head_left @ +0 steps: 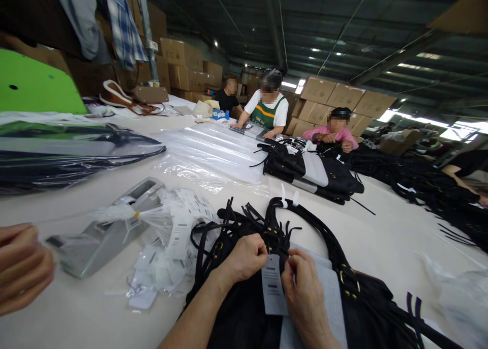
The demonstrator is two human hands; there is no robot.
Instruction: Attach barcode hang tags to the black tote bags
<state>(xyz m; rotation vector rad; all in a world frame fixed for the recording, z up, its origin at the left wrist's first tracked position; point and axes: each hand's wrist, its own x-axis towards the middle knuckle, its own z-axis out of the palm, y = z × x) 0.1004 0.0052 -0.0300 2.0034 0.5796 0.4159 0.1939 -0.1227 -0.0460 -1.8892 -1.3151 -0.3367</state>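
Observation:
A black bag (pixel 236 308) with gold rings and thin black ties lies in front of me. A white printed tag (pixel 272 284) hangs against it, between my hands. My left hand (pixel 246 258) is closed in a pinch just above and left of the tag; what its fingertips grip is too small to make out. Beside the tag's upper right edge, my right hand (pixel 303 283) has its fingers bent together, and their tips are partly hidden. Grey material (pixel 331 293) lies on the bag under my right hand. A black strap (pixel 312 219) arches behind it.
Loose tags (pixel 183 237) and a grey dispenser (pixel 110 232) lie left on the table (pixel 95 313). Another person's hand (pixel 23 267) is at the left edge. Clear plastic bags (pixel 213 150) and stacked black bags (pixel 308 171) lie beyond. Several people work around the table.

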